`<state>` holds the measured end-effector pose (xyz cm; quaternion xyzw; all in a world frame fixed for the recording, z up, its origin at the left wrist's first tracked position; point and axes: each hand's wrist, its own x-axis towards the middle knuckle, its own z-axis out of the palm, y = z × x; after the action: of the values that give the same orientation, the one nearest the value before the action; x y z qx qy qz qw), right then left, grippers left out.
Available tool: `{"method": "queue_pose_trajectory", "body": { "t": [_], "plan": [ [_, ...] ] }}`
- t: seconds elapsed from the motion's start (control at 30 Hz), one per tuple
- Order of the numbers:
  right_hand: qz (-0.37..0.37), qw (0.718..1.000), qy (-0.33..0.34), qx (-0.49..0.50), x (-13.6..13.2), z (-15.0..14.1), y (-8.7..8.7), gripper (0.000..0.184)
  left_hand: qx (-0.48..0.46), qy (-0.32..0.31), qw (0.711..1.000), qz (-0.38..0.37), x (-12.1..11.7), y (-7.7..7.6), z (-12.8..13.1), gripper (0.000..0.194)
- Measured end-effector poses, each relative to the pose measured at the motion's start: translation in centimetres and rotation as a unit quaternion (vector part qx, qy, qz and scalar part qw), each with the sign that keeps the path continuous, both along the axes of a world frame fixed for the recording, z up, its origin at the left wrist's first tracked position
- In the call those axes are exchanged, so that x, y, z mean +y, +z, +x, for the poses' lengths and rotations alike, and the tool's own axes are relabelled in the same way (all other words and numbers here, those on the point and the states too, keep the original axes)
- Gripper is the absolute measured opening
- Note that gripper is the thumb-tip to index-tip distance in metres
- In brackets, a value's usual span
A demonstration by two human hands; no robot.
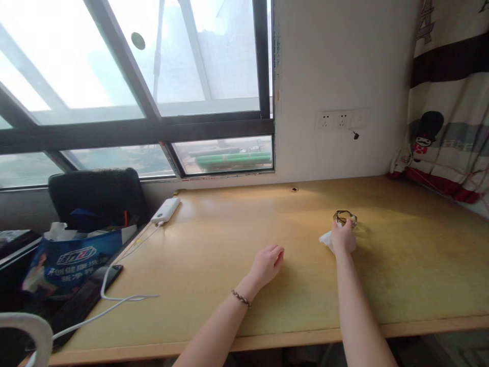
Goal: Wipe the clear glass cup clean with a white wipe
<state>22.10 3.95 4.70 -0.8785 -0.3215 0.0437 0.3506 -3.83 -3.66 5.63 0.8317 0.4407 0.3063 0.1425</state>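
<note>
A pair of eyeglasses [345,214] with a dark frame is in my right hand [344,238], over the right part of the wooden table. A white tissue or cloth [325,238] sticks out to the left from under the same hand, whose fingers are closed. Part of the glasses and most of the white piece are hidden by the hand. My left hand [267,264] is over the middle of the table, its fingers curled into a loose fist with nothing visible in them. A braided bracelet [241,298] circles the left wrist.
On the table's [214,229] far left corner lies a white power bank [166,210] with a white cable [105,280] running down the left edge. A dark phone-like slab [89,298], a blue bag [76,260] and a black chair [97,193] are at left. A curtain [451,112] hangs at right.
</note>
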Motion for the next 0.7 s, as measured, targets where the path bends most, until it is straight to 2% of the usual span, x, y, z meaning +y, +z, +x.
{"method": "queue_pose_trajectory", "body": {
  "t": [0.13, 0.23, 0.33, 0.4, 0.47, 0.5, 0.6, 0.67, 0.7],
  "plan": [
    [-0.012, 1.000, 0.015, 0.004, 0.4, 0.6, -0.3, 0.039, 0.024, -0.008, 1.000, 0.006, -0.1, 0.2, 0.1, 0.024],
    [-0.001, 0.999, 0.039, 0.002, 0.5, 0.3, -0.1, 0.034, 0.003, -0.005, 1.000, 0.002, -0.1, 0.2, 0.1, 0.024],
    [0.020, 0.996, 0.081, -0.001, 0.6, -1.2, 0.3, 0.031, -0.081, 0.015, 0.996, -0.033, 0.2, 0.0, 0.2, 0.022],
    [0.035, 0.992, 0.120, -0.006, 0.4, -3.1, 0.7, 0.029, -0.162, 0.040, 0.982, -0.083, 0.7, -0.2, 0.1, 0.022],
    [0.052, 0.983, 0.175, -0.011, -0.3, -5.9, 1.0, 0.026, -0.251, 0.066, 0.955, -0.147, 1.3, -0.4, 0.0, 0.024],
    [0.077, 0.970, 0.229, -0.014, -1.0, -7.5, 1.1, 0.025, -0.296, 0.079, 0.935, -0.178, 1.7, -0.3, -0.2, 0.026],
    [0.113, 0.910, 0.398, -0.004, -3.5, -12.1, 1.1, 0.020, -0.424, 0.116, 0.856, -0.271, 2.6, 0.2, -1.0, 0.040],
    [0.112, 0.867, 0.486, 0.000, -5.1, -14.5, 1.1, 0.018, -0.465, 0.137, 0.807, -0.338, 3.0, 0.6, -1.7, 0.043],
    [0.111, 0.851, 0.513, 0.000, -5.8, -15.3, 1.2, 0.018, -0.469, 0.144, 0.791, -0.365, 3.2, 0.8, -2.1, 0.041]
  ]
}}
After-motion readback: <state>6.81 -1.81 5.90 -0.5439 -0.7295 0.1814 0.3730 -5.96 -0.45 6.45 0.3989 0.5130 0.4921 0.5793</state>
